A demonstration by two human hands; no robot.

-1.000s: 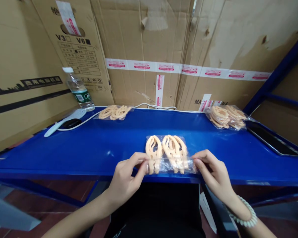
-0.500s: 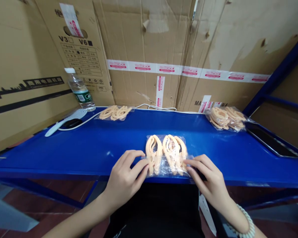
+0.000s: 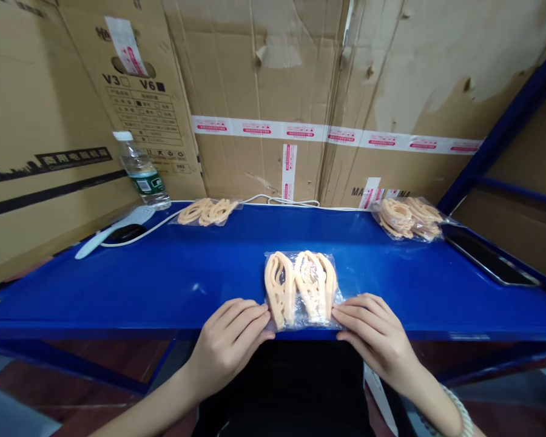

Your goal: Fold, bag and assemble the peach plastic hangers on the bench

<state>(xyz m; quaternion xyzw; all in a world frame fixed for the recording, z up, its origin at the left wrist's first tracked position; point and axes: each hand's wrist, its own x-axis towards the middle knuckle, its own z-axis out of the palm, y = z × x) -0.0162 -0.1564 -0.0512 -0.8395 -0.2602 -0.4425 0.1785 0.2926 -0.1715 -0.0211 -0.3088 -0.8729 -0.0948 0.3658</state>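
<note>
A clear plastic bag [image 3: 301,306] lies at the table's front edge, holding peach-coloured looped plastic pieces [image 3: 279,285] that look like folded travel hangers. My left hand [image 3: 230,337] grips the bag's lower left corner, fingertips on top and thumb below by the table edge. On the opposite side, my right hand [image 3: 377,334] has its fingers closed on the lower right corner in the same way. The bag lies flat between both hands, with the loops pointing away from me.
Similar bagged pieces lie at the back left [image 3: 208,212] and in a pile [image 3: 409,217] at the back right. A water bottle [image 3: 144,179], light-blue brush [image 3: 113,232], black mouse-like object [image 3: 126,233] and white cable [image 3: 164,223] are left; a phone [image 3: 491,258] lies right. Cardboard [image 3: 264,79] walls the blue table [image 3: 164,285].
Both hands have slid toward me, down the bag's sides to its lower corners. The flap that was folded across the middle of the bag now lies lower, near the front edge.
</note>
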